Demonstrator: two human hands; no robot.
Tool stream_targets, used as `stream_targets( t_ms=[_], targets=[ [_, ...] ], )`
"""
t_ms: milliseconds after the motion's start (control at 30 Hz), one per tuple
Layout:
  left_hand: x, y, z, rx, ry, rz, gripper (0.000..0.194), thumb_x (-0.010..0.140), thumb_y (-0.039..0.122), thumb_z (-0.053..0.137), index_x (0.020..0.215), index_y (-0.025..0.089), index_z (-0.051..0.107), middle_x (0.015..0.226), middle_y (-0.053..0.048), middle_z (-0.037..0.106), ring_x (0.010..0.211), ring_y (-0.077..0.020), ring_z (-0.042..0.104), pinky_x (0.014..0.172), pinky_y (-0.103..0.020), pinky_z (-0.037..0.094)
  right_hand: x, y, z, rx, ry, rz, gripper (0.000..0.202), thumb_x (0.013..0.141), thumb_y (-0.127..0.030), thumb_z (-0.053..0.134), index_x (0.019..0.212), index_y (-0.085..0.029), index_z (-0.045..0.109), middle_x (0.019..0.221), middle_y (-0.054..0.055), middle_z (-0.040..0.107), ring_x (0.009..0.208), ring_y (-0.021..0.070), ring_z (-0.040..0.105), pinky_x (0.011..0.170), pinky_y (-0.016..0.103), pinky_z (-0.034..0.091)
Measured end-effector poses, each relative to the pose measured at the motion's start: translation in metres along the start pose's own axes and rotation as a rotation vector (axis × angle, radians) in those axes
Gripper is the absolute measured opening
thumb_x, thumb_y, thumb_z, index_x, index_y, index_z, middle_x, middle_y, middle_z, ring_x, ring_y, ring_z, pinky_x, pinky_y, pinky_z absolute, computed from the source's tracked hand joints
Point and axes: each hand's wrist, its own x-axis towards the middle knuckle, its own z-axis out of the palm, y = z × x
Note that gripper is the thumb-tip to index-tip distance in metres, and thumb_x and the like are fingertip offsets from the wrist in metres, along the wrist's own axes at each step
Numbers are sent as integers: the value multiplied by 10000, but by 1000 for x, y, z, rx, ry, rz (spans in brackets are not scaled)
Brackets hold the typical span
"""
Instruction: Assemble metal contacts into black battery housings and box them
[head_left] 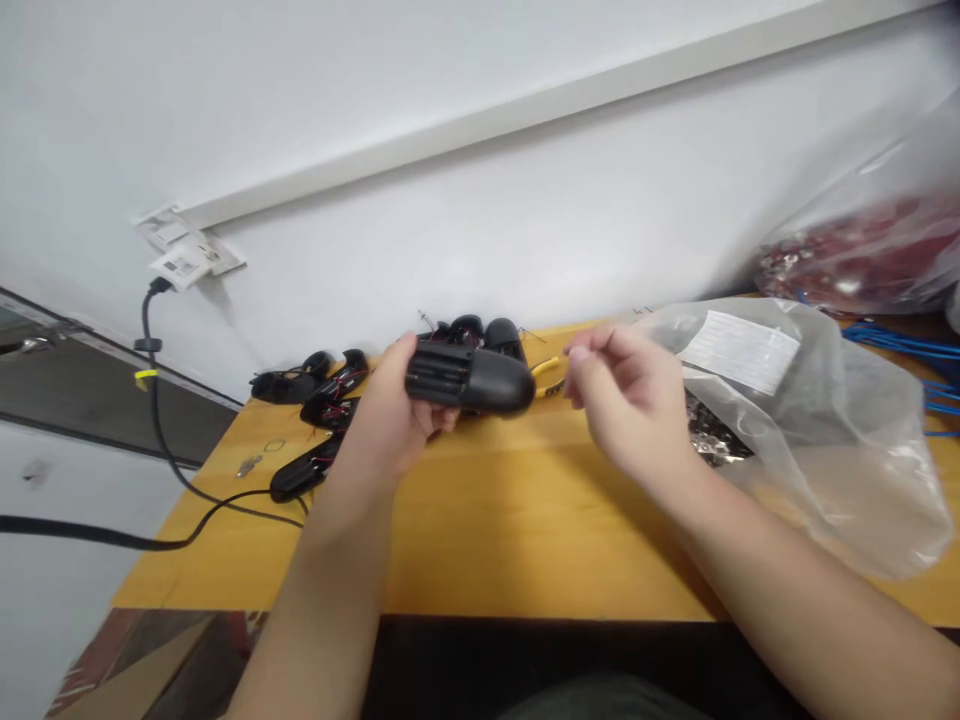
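Note:
A black rounded plastic housing [499, 382] with an open slotted compartment at its left end is held up over the table by my left hand [397, 410], the thumb on top and the fingers beneath. To the right of the housing, apart from it, my right hand [626, 390] is raised with thumb and index fingertips pressed together. Whatever lies between those fingertips is too small to make out. Yellow-handled pliers [547, 378] lie on the table behind, between the two hands.
Black housings with red wires [330, 410] lie at the back left of the wooden table [480, 560], near keys [247, 465] and a black cable [180, 475]. On the right are a clear bag [847, 460] with metal parts, a bag of red parts [870, 250] and blue cables [907, 345].

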Motion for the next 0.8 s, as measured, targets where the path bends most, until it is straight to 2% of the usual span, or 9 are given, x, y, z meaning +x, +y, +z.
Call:
stream_targets(
  t_ms=[67,133,167,233,333,500,633,733,800],
  targets=[
    [12,-7,7,-5,-40,32,488,1048,523,438,770,165,621,563,-22,584,405,-143,547,387,-251,448,-11,8,4,-162,-63,-110,190,989,-280,598,1142,-171,622,1017,125,702,918,257,690,763,423,579],
    [21,-18,10,-50,-78,39,486,1033,554,473,819,157,653,652,-41,652,471,-149,598,421,-259,496,-20,16,7,-317,-127,-239,478,951,-306,665,1374,-136,522,1346,223,597,1285,359,594,1018,553,545],
    [23,-24,10,-74,-110,34,482,1021,569,493,852,154,671,690,-48,677,497,-154,613,432,-266,510,-22,20,8,-370,-165,-277,589,941,-321,693,1448,-129,462,1419,243,544,1363,384,539,1080,583,514],
    [26,-35,5,-100,-203,39,505,995,615,524,910,149,701,724,-54,704,517,-166,623,438,-282,517,-23,27,9,-412,-229,-287,671,960,-348,711,1510,-139,390,1411,235,555,1329,382,570,1074,576,524],
    [24,-45,-4,-114,-296,112,577,973,687,528,966,148,734,767,-63,728,571,-180,650,499,-298,541,-22,32,9,-400,-305,-267,654,998,-401,706,1515,-171,378,1353,198,616,1218,353,643,1007,528,559],
    [17,-55,-13,-106,-216,256,761,958,830,388,913,160,745,789,-79,703,694,-185,651,633,-301,538,-33,27,15,-355,-329,-259,693,965,-426,773,1514,-200,415,1389,178,604,1264,340,621,1038,477,545],
    [24,-72,-16,-25,-204,389,881,917,929,232,838,180,690,729,-64,620,642,-175,560,624,-323,492,-47,25,21,-121,-363,-99,625,1004,-431,729,1518,-242,428,1385,142,605,1225,295,631,969,421,569],
    [30,-85,-18,155,-194,629,646,1020,758,381,988,189,685,855,-59,635,756,-173,592,725,-320,502,-50,27,24,154,-419,186,453,1090,-543,564,1416,-230,535,1218,121,675,1083,255,677,826,370,588],
    [31,-89,-19,291,-212,729,464,1045,609,505,1144,191,680,984,-77,654,880,-188,620,820,-332,512,-49,29,27,353,-450,429,492,1094,-652,478,1236,-209,640,1079,110,705,1014,244,697,761,344,591]
  ],
)
